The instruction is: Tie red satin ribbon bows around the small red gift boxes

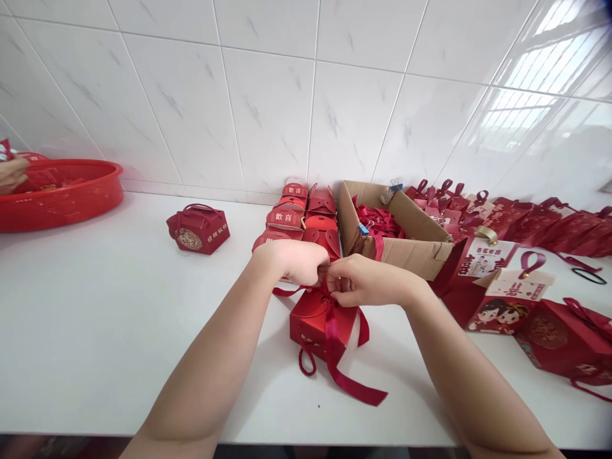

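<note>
Both hands meet over the top of a red gift box [319,322]: left hand [297,261] curled into a loose fist, right hand [359,280] knuckles up, fingertips of both pinched on the dark red ribbon [340,357] right where it crosses the box top. I read both as closed on the ribbon; I cannot see the knot itself, the fingers cover it. Forearms come in from the bottom corners and converge in a V, wrists roughly level. Box is glossy red card, squarish, sitting on the white counter [95,319] near its front edge, just below the hands; a twisted red cord loop hangs off its near face. Ribbon is satin, flat, its long tails trailing toward me across the counter. Just behind the hands I see rows of folded red boxes [299,217] with rounded flaps and gold characters. Right of those, an open cardboard carton [415,245], brown, corrugated, holding more ribbon, binder clips on its rim. Further right, printed gift bags [507,299] lie tipped over. Left, one finished box with handle [198,229] stands alone. Far left, a red plastic basin [62,194] with another person's hand [10,173] at it. Wall is glossy white marbled tile [268,108].
</note>
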Tool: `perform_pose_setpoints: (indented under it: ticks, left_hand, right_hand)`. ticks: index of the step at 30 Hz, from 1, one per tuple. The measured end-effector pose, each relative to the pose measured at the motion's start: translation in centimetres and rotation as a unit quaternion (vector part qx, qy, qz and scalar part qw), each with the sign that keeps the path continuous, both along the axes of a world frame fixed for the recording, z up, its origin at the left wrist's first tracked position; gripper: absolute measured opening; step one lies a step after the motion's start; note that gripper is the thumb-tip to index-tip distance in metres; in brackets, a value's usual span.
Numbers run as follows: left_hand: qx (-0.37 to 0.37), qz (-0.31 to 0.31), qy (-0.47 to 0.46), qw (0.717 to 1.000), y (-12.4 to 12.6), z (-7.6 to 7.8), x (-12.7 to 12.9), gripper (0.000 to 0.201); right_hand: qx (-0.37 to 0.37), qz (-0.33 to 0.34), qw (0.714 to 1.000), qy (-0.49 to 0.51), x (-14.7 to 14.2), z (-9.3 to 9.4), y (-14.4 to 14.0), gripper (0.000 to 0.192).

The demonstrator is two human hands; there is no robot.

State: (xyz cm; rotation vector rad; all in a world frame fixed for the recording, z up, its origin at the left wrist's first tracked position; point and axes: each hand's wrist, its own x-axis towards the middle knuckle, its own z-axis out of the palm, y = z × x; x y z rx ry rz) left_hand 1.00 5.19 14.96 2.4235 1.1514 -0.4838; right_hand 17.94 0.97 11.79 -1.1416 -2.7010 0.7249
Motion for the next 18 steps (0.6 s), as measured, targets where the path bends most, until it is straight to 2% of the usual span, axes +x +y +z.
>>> perform_pose_setpoints:
  ticks: [5,8,12,16,18]
  left_hand:
    - [0.003,-0.019,-0.007,1.000,0.0,0.0,0.0,0.026]
    - [-0.003,-0.021,-0.007,1.000,0.0,0.0,0.0,0.025]
    - [-0.012,-0.020,-0.021,1.000,0.1,0.1,-0.2,0.021]
    - [-0.026,-0.024,-0.034,0.999,0.4,0.0,-0.5,0.023]
    - [-0.031,-0.024,-0.034,0.999,0.4,0.0,-0.7,0.023]
  right_hand:
    - [0.012,-0.028,0.999,-0.016,-0.1,-0.2,0.1,0.008]
    - [0.018,-0.020,1.000,-0.003,0.0,0.1,0.1,0.007]
    - [-0.013,-0.016,1.000,0.014,0.9,0.8,-0.4,0.015]
    - [-0.047,-0.059,0.996,-0.037,1.7,1.2,-0.7,0.051]
    - [-0.060,-0.067,0.995,-0.046,1.8,1.2,-0.7,0.060]
